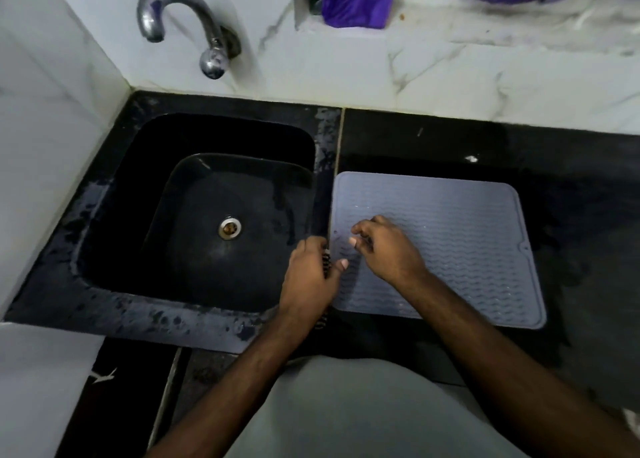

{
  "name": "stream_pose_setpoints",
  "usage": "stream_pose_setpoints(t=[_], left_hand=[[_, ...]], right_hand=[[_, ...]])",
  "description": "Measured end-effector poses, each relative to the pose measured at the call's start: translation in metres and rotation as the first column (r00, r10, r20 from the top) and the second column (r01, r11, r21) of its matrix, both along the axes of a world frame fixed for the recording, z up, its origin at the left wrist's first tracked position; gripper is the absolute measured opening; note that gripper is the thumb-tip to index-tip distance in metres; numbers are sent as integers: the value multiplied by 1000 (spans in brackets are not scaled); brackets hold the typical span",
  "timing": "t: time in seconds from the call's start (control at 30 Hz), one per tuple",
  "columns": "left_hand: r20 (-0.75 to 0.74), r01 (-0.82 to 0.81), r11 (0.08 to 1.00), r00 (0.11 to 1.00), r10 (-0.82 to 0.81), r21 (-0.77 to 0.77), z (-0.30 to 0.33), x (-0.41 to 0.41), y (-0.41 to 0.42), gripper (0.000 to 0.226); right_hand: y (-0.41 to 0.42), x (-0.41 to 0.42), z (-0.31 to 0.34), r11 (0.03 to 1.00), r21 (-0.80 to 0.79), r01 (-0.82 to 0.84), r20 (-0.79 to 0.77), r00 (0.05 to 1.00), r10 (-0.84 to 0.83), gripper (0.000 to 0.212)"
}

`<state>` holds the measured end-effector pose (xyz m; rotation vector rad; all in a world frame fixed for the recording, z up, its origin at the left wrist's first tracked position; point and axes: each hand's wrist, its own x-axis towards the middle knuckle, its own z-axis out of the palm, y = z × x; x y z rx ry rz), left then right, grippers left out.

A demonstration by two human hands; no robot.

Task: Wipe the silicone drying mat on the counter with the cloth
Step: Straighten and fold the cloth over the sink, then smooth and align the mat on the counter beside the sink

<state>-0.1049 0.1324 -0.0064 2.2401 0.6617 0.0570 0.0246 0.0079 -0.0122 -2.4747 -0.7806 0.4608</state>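
Ribbed grey silicone mat (pixel 460 235), rounded corners

mat (pixel 450 235): matt ribbed silicone | counter (pixel 433 145): glossy black stone | tap (pixel 180 17): shiny metal

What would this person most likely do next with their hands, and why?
Probably spread the dark cloth flat onto the grey mat. The left hand grips it bunched at the mat's left edge, the right hand seems to pinch its other end, and the mat looks unwiped.
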Motion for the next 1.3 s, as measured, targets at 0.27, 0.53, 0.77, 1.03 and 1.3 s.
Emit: stream_pose_setpoints(t=[0.27, 0.53, 0.77, 1.03, 1.3], left_hand=[[-93, 219, 970, 973, -210, 106, 1, 49, -42, 71], [-105, 187, 981, 978, -181, 47, -3, 95, -82, 78], [-261, 84, 982, 965, -38, 167, -20, 122, -72, 91], [-386, -123, 978, 905, 179, 166, -29, 133, -56, 107], [-219, -273, 958, 933, 286, 87, -33, 140, -38, 57]], right_hand=[[-87, 30, -8, 973, -30, 229, -18, 973, -229, 27], [-165, 59, -11, 887, -52, 459, -53, 886, -461, 29], [-203, 83, -20, 816, -143, 560, -25, 822, -569, 43], [-203, 103, -28, 777, -187, 602, -29, 787, -616, 70], [-204, 118, -33, 745, -91, 660, -32, 746, -665, 61]])
